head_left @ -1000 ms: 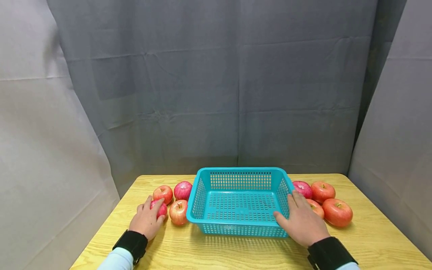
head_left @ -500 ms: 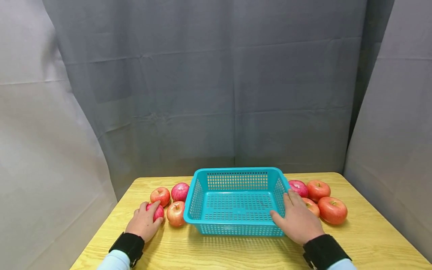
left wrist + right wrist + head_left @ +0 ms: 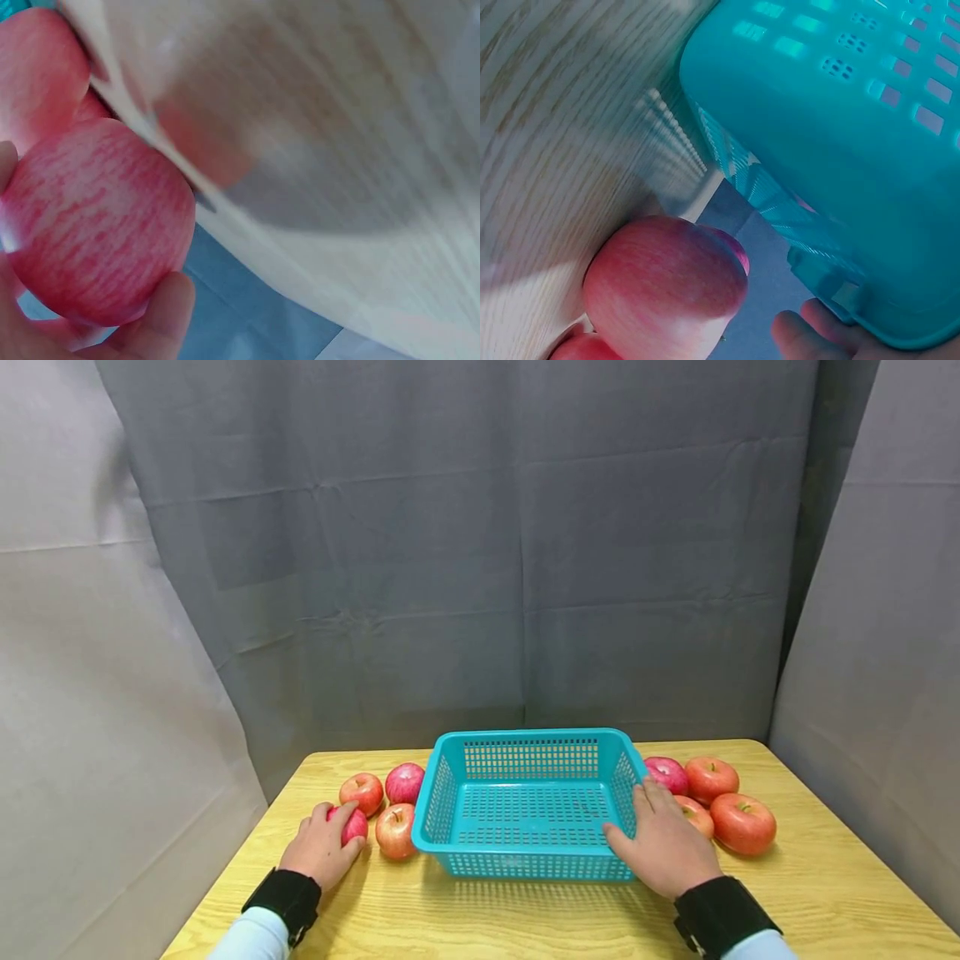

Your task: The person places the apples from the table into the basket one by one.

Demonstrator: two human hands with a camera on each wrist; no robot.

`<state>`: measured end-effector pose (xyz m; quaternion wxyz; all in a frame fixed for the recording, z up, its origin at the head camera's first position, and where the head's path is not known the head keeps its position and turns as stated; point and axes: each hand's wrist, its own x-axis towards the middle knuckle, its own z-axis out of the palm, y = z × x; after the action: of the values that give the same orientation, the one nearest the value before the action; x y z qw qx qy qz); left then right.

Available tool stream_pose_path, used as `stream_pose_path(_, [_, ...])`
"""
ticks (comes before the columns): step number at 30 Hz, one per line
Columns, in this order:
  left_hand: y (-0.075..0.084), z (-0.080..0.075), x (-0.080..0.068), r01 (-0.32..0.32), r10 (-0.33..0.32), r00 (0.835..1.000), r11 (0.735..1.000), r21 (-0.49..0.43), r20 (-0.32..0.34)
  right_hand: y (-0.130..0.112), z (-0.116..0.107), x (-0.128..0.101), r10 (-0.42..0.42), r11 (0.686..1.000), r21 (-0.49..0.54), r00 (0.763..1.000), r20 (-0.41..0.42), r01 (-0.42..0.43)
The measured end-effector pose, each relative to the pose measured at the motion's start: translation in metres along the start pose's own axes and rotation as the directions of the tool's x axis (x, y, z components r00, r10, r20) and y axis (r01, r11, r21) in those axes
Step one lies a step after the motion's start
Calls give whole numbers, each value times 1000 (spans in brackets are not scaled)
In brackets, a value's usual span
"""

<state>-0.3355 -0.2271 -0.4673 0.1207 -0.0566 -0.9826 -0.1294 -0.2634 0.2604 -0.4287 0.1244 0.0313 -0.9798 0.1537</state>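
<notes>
In the head view my left hand [image 3: 321, 850] holds a small red apple [image 3: 351, 826] at the near left of the group. The left wrist view shows this streaked apple [image 3: 101, 225] between the thumb and curled fingers [image 3: 171, 307]. My right hand [image 3: 667, 843] is at the right side of a turquoise plastic basket [image 3: 525, 865], thumb over the inside and the other fingers along the outer edge. Fingertips [image 3: 795, 334] show beside the basket's rim in the right wrist view. The basket has perforated walls and holds nothing.
Left of the basket lie more apples: a red one [image 3: 362, 792], a dark pink one [image 3: 405, 783] and a paler one [image 3: 395, 832]. Several apples [image 3: 742, 824] cluster on its right. A grey curtain [image 3: 420, 568] hangs behind the wooden table [image 3: 540, 918].
The head view has shifted slightly. My left fingers have drawn in around the small apple, which now shows more beside the hand. The right hand keeps its place on the basket.
</notes>
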Motion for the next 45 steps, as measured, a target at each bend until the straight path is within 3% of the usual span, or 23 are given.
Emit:
stream_pose_path(15, [22,-42,-3,-80,78,995,997,-25,-62,-2,-2,3,14,1000,28,1000,23,-15])
stream_pose_path(22, [42,-70,7,-145,144,987,989,-7,-69,-5,-3,3,-8,1000,-2,1000,12,8])
stream_pose_path(27, [63,-81,21,-198,198,977,980,0,-77,-4,-3,3,-5,1000,-20,1000,-17,5])
stream_pose_path(35, [95,-80,33,-204,204,979,979,-5,-15,-8,-3,2,20,999,-32,1000,-8,-20])
stream_pose_path(45, [128,-59,53,-255,255,967,966,-37,5,-6,-1,3,17,999,-38,1000,-8,-17])
